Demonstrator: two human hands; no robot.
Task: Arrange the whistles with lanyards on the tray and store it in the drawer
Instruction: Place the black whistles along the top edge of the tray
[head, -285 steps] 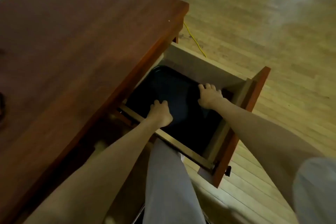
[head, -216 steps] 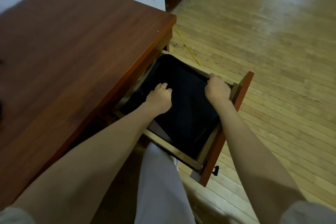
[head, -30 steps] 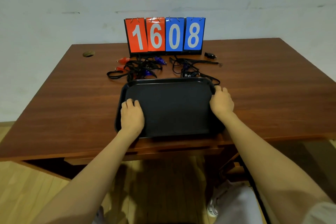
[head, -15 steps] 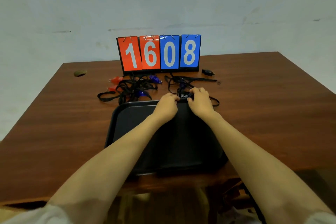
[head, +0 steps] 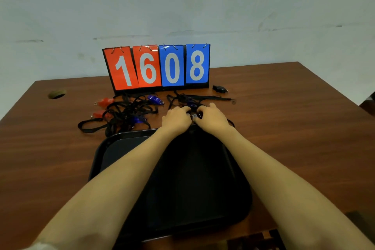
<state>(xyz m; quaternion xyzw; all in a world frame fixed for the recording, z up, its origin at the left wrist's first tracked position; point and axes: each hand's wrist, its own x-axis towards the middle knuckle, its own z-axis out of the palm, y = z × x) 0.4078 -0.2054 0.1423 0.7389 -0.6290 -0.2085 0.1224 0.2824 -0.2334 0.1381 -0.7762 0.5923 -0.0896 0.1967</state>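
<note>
A black tray (head: 113, 148) lies on the wooden desk (head: 294, 138) in front of me, under both forearms. Beyond its far rim lie tangled black lanyards (head: 125, 113) with red whistles (head: 104, 102) and blue whistles (head: 155, 99). A black whistle (head: 218, 88) sits apart at the right of the scoreboard. My left hand (head: 176, 118) and my right hand (head: 211, 116) meet just past the tray's far edge, fingers pinched on a lanyard clip (head: 194, 116) in the right-hand bundle. What the fingers hold beyond that is hidden.
A flip scoreboard (head: 157, 67) reading 1608 stands at the back of the desk against the wall. A round cable hole (head: 57, 94) is at the back left. The desk's front edge is at the bottom of the view.
The tray came out of the drawer and onto the desk. Both hands left the tray's sides and came together on the right-hand lanyard bundle, where they stay; my head has moved closer.
</note>
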